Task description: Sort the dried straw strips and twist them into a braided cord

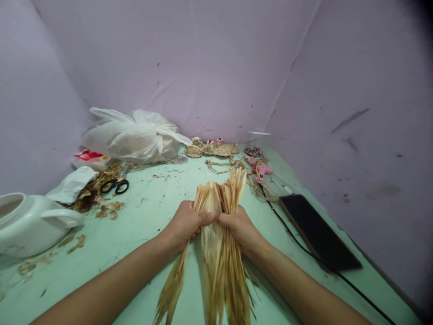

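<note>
A bundle of dried corn husks (233, 266) is gripped in both hands at the middle of the view, its cut ends upward and its frayed tips hanging toward me. My left hand (189, 221) is closed around the left part of the bundle, thumb pressed on the front. A separate strand of husk drops below that hand. My right hand (241, 225) wraps the right, thicker part, its thumb almost meeting the left thumb over a broad pale husk. The fingers behind the bundle are mostly hidden.
On the left lie a white ceramic pot (30, 225), black-handled scissors (115, 186), husk scraps (110, 210) and a white plastic bag (135, 137). Woven pieces (219, 149) sit at the back. Rightward are a pink glue gun (262, 170), its black cord, and a dark phone (320, 230).
</note>
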{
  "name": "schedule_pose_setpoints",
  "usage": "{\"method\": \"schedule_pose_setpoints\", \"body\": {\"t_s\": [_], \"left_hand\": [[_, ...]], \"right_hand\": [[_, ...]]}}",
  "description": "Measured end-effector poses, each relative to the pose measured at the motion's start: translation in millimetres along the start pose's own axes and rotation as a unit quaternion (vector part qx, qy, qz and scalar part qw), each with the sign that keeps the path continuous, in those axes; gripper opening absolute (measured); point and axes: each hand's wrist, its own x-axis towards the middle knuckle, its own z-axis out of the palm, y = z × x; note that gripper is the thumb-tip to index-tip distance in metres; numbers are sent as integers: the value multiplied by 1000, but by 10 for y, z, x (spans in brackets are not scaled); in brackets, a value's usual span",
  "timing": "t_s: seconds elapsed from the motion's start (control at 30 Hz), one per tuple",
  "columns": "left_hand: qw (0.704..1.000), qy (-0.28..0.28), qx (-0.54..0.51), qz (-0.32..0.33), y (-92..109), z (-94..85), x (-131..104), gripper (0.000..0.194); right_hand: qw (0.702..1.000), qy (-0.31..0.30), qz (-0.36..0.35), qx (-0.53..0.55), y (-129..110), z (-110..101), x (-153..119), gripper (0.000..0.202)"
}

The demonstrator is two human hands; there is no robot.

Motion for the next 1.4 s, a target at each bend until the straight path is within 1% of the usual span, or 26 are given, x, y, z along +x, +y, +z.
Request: {"method": "schedule_pose_setpoints", "body": {"t_s": [0.07,0.13,0.2,0.33,0.37,0.43,0.5,0.57,0.63,0.73,0.8,0.9,0.97,1.03,1.07,1.1,1.13,1.17,1.2,1.27,1.3,1.37,1.4], "left_hand": [[1000,-15,-4,-2,8,-2,-2,28],[999,-39,-20,-9,10,-5,-4,29],[996,-68,-50,-17,3,-12,-1,29],[984,-143,-107,-25,1,-57,31,33],[981,-151,-115,-26,11,-82,47,34],[983,-134,-123,-29,43,-160,93,32],[989,-87,-118,-34,87,-276,161,29],[992,-54,-106,-46,134,-419,245,27],[994,-32,-90,-59,177,-564,331,23],[996,14,-52,-66,224,-726,420,19],[997,30,-14,-67,245,-776,433,19],[995,5,66,-80,279,-789,396,23],[987,4,136,-85,309,-791,363,26],[976,35,201,-81,343,-805,341,29],[972,50,215,-75,358,-812,333,30],[974,53,208,-67,369,-816,326,29],[981,39,180,-61,375,-811,317,28],[989,10,135,-60,374,-796,305,26],[994,-30,82,-62,366,-769,289,25],[992,-104,-7,-70,332,-680,247,24],[988,-129,-33,-75,307,-623,223,25],[984,-152,-55,-78,250,-501,177,24],[984,-152,-55,-76,221,-442,157,24]], "right_hand": [[999,-34,14,19,-20,7,-17,27],[998,-52,33,32,-19,-3,-24,27],[996,-50,52,50,3,-27,-18,24],[991,-33,81,101,34,-112,29,9],[989,-32,88,116,20,-146,49,7],[983,-24,83,163,-49,-241,97,10],[971,-21,49,233,-163,-378,148,18],[958,-50,54,277,-298,-542,186,20],[944,-93,50,313,-418,-695,201,23],[919,-154,46,361,-527,-831,192,25],[907,-183,48,377,-557,-857,179,25],[894,-224,64,382,-596,-875,148,25],[881,-255,70,393,-652,-917,109,25],[858,-292,43,419,-726,-978,61,25],[849,-306,21,431,-758,-1003,40,24],[844,-309,0,438,-777,-1013,26,24],[848,-298,-14,438,-777,-1005,20,24],[861,-275,-13,427,-754,-975,26,24],[881,-235,-2,410,-705,-922,42,24],[920,-168,59,348,-543,-762,100,24],[935,-135,93,315,-441,-669,134,24],[952,-77,135,264,-234,-491,191,25],[961,-52,137,235,-144,-417,207,26]]}}
